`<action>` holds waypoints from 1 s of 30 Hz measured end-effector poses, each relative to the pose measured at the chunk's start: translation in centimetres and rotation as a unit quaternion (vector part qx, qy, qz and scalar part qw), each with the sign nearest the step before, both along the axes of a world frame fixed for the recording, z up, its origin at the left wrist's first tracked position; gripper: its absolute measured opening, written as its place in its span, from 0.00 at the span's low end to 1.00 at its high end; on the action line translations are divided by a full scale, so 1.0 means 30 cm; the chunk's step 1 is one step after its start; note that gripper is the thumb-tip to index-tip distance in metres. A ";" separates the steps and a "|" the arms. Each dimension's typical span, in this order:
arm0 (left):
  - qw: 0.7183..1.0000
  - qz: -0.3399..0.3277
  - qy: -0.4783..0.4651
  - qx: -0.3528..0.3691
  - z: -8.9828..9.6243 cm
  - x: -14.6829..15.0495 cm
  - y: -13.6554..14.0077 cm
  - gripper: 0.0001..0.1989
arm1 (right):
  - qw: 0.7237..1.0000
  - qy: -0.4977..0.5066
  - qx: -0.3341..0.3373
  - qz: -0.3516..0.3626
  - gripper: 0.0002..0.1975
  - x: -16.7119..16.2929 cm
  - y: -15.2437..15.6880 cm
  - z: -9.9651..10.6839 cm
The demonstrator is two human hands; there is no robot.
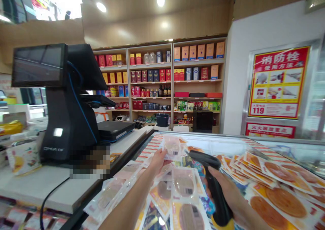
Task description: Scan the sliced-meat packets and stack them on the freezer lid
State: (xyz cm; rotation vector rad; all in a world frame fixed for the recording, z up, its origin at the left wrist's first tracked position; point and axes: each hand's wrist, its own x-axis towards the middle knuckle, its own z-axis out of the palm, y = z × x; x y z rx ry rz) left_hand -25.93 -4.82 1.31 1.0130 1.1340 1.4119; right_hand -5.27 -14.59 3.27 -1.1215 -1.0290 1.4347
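My left hand [159, 159] grips the edge of a clear plastic food packet [172, 146] with a barcode, its fingers closed on the near left side. In my right hand [223, 186] is a black handheld barcode scanner [207, 160], its head tilted toward that packet and apart from it. Below my hands lie several similar barcoded packets [183, 185], some overlapping, on the glass-topped counter. More clear packets [111, 192] are spread to the left under my forearm. Fanned to the right is a pile of packets [281, 196] showing round orange-brown slices.
A black checkout terminal [68, 115] with a flat scale plate [115, 130] stands on the white counter [63, 186] at left. A black cable [48, 196] hangs over its front. Shelves [175, 65] of boxes and bottles line the back; a fire-hydrant poster [279, 82] is at right.
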 end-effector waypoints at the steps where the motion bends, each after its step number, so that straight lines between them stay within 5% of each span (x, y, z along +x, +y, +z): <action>1: 1.000 0.000 0.009 -0.004 -0.001 -0.006 -0.008 0.05 | 1.000 0.003 0.002 0.001 0.17 0.007 0.007 -0.002; 14: 0.980 -0.083 0.170 -0.061 -0.002 -0.064 -0.238 0.13 | 0.998 0.009 0.008 -0.060 0.16 0.097 0.081 -0.011; 17: 0.943 -0.086 0.318 -0.041 -0.007 -0.087 -0.277 0.17 | 0.996 0.019 0.001 -0.082 0.15 0.120 0.096 -0.015; 20: 0.878 -0.052 0.476 -0.003 0.017 -0.116 -0.282 0.19 | 0.996 0.014 -0.001 -0.087 0.15 0.132 0.106 -0.022; 24: 0.786 0.036 0.617 0.011 0.073 -0.104 -0.182 0.20 | 0.995 0.017 0.001 -0.094 0.15 0.128 0.108 -0.026; 30: 0.783 0.053 0.619 -0.022 0.049 0.010 0.126 0.18 | 0.992 0.016 -0.009 -0.127 0.15 0.128 0.120 -0.034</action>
